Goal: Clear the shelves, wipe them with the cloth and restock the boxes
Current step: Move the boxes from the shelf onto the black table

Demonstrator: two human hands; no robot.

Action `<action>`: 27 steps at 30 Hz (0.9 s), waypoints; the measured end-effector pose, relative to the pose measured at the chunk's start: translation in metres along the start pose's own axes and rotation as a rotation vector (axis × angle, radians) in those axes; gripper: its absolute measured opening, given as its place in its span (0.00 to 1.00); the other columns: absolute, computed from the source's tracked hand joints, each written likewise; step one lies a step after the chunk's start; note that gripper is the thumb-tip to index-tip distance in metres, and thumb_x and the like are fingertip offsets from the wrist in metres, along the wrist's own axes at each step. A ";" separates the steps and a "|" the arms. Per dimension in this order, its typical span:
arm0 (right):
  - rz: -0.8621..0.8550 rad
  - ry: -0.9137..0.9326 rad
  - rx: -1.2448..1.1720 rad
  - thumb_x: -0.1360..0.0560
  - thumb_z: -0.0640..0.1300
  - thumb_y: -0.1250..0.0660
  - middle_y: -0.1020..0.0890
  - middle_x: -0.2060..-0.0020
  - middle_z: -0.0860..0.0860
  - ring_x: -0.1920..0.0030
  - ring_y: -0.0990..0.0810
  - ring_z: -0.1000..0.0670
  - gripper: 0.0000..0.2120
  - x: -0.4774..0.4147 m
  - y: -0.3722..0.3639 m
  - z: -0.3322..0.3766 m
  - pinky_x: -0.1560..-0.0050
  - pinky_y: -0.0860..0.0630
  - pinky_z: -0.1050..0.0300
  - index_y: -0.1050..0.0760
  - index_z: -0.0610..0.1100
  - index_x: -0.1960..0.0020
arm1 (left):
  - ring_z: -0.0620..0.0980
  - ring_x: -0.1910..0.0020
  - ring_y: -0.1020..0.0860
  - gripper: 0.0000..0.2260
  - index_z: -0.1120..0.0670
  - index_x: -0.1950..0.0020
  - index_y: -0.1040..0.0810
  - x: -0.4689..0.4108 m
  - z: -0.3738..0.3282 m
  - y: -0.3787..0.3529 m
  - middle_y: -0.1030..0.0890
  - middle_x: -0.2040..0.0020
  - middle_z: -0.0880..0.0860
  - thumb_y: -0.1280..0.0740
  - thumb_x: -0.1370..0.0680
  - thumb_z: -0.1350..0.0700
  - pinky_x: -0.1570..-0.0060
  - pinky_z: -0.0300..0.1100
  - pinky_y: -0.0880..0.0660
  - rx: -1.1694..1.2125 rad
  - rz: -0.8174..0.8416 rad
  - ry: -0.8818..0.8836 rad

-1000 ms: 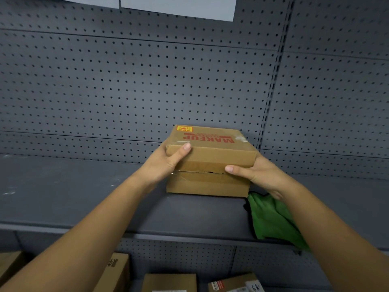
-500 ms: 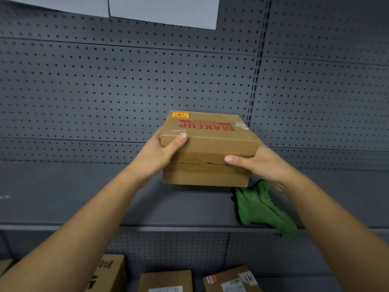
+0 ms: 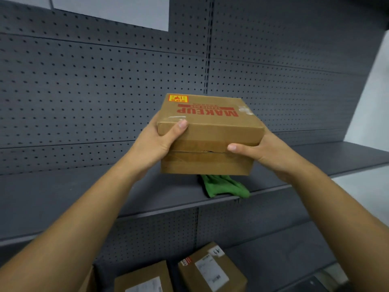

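we hold two stacked cardboard boxes point(image 3: 210, 131) in the air over the shelf point(image 3: 84, 197), our left hand point(image 3: 153, 142) and right hand point(image 3: 263, 152) each curled round one side, thumbs pressed on the front, above the green cloth point(image 3: 223, 186) lying at the shelf's edge.

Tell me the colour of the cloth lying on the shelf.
Green; the cloth shows best in the head view, just below the held boxes.

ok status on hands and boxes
Left hand and right hand grip the stacked boxes. Stack held over the shelf. Green cloth lies beneath, in the way.
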State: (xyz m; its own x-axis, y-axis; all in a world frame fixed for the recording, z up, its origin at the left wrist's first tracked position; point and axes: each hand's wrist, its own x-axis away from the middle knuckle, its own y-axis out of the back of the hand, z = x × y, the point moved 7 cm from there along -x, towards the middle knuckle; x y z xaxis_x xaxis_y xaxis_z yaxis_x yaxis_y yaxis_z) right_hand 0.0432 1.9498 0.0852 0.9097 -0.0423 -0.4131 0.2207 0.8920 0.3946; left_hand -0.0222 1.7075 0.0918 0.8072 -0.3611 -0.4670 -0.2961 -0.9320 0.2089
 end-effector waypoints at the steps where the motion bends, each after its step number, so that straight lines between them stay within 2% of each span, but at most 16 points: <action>1: -0.023 0.002 0.013 0.32 0.51 0.20 0.20 0.36 0.60 0.37 0.20 0.59 0.45 0.009 0.006 0.003 0.39 0.22 0.59 0.39 0.56 0.22 | 0.31 0.51 0.19 0.18 0.37 0.38 0.25 0.001 -0.003 -0.006 0.17 0.49 0.32 0.33 0.26 0.36 0.55 0.32 0.23 0.013 0.015 -0.013; 6: -0.128 -0.034 0.081 0.31 0.52 0.20 0.20 0.35 0.59 0.37 0.21 0.59 0.43 0.058 0.045 0.010 0.39 0.22 0.59 0.39 0.56 0.22 | 0.32 0.50 0.19 0.21 0.36 0.37 0.26 0.007 -0.020 -0.049 0.17 0.47 0.35 0.32 0.29 0.34 0.50 0.37 0.24 0.076 0.104 -0.055; 9: -0.187 -0.066 0.110 0.29 0.49 0.21 0.20 0.36 0.60 0.38 0.21 0.60 0.41 0.094 0.074 0.012 0.43 0.21 0.65 0.38 0.56 0.23 | 0.34 0.48 0.19 0.24 0.37 0.35 0.26 0.011 -0.030 -0.089 0.17 0.43 0.38 0.32 0.30 0.34 0.46 0.39 0.23 0.116 0.182 -0.070; 12: -0.254 -0.106 0.144 0.28 0.49 0.22 0.20 0.37 0.62 0.38 0.21 0.61 0.40 0.133 0.110 0.012 0.46 0.21 0.67 0.39 0.57 0.23 | 0.32 0.49 0.19 0.24 0.37 0.36 0.26 0.015 -0.041 -0.136 0.18 0.43 0.38 0.32 0.30 0.33 0.48 0.36 0.25 0.144 0.247 -0.084; 17: -0.361 -0.156 0.214 0.28 0.51 0.21 0.21 0.35 0.59 0.35 0.22 0.57 0.42 0.208 0.179 0.010 0.38 0.22 0.57 0.41 0.56 0.22 | 0.35 0.46 0.19 0.29 0.41 0.30 0.27 0.032 -0.063 -0.230 0.18 0.41 0.40 0.31 0.29 0.34 0.46 0.36 0.25 0.205 0.372 -0.112; 20: -0.429 -0.188 0.233 0.28 0.49 0.21 0.21 0.33 0.57 0.34 0.22 0.55 0.41 0.259 0.222 0.006 0.33 0.25 0.51 0.40 0.55 0.22 | 0.35 0.47 0.19 0.25 0.39 0.33 0.26 0.048 -0.081 -0.291 0.17 0.42 0.39 0.31 0.29 0.34 0.47 0.36 0.25 0.242 0.454 -0.119; 24: -0.521 -0.254 0.266 0.28 0.48 0.21 0.20 0.34 0.57 0.35 0.21 0.57 0.41 0.334 0.281 0.000 0.34 0.23 0.52 0.39 0.54 0.22 | 0.31 0.51 0.19 0.17 0.39 0.40 0.25 0.080 -0.108 -0.377 0.17 0.49 0.36 0.32 0.27 0.38 0.57 0.25 0.25 0.289 0.545 -0.125; 27: -0.575 -0.297 0.294 0.28 0.48 0.21 0.20 0.35 0.57 0.36 0.21 0.56 0.41 0.388 0.319 -0.002 0.34 0.23 0.51 0.39 0.55 0.22 | 0.32 0.51 0.19 0.19 0.40 0.39 0.25 0.104 -0.125 -0.436 0.16 0.50 0.36 0.32 0.28 0.38 0.58 0.24 0.26 0.326 0.606 -0.129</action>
State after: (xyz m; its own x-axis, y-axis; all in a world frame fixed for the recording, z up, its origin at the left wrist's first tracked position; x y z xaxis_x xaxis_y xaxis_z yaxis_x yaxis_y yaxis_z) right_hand 0.4660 2.2185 0.0494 0.6689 -0.6280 -0.3977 0.7422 0.5350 0.4036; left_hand 0.2540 2.0799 0.0595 0.3903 -0.8020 -0.4522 -0.8291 -0.5197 0.2061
